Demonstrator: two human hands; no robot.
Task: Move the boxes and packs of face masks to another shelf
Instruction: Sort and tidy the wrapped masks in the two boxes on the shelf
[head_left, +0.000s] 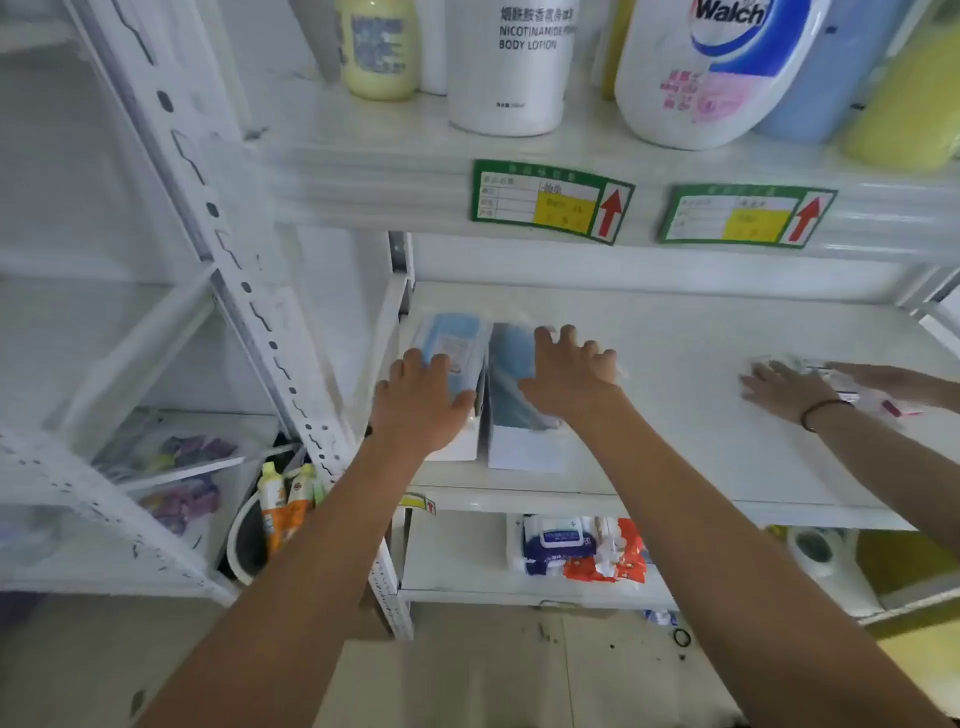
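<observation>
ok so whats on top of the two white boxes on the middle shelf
A pack of blue face masks lies on each white box. The left hand and right hand rest over them, hiding the packs' near ends.

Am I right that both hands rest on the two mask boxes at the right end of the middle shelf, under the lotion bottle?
Not quite. The head view shows the left hand and right hand on the two mask boxes at the left end of the middle shelf, beside the upright post. The lotion bottle does stand on the shelf above.
</observation>
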